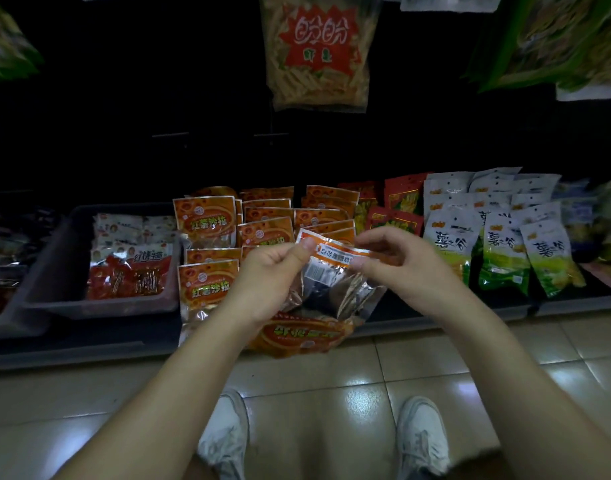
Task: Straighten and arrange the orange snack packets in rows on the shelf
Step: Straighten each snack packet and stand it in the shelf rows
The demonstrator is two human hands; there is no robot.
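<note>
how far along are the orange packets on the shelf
Done: orange foil snack packets stand in rows on the dark shelf. In hand: the left hand and right hand pinch one orange-edged foil packet by its top. Left: placing it, plus the upside-down orange packet at the shelf's front.

The hanging bag (pixel 318 53) far at the top centre bears the white characters 盼盼 on a red starburst. The orange packets (pixel 205 220) on the shelf read 红薯沙拉 in green. The white-and-green packets (pixel 449 240) at the right show large dark characters 薯 and 谷. The held packet (pixel 332 271) shows a barcode, and the print on its white strip is too blurred to read.
</note>
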